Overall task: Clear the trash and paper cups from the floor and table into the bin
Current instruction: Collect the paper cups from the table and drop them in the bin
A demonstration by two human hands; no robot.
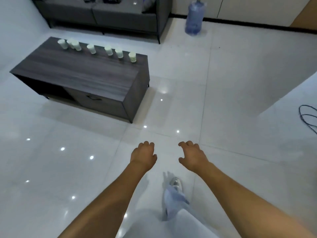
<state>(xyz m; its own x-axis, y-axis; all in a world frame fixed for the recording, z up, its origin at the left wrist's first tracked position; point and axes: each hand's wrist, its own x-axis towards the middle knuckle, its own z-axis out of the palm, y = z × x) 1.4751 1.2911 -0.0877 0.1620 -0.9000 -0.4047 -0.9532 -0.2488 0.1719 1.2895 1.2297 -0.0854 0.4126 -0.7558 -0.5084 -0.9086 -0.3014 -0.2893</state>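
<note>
Standing along the table's (82, 73) far edge, seven paper cups (91, 48).

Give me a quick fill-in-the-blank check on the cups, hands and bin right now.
1. The paper cups stand in a row on the dark ____.
2. The left hand and right hand hold ____.
3. The blue water jug stands on the ____ beside the sofa.
4. No ____ for the trash is in view.

Missing: table; nothing; floor; bin

Pale cups (91, 48); dark woodgrain table (82, 74)
</note>
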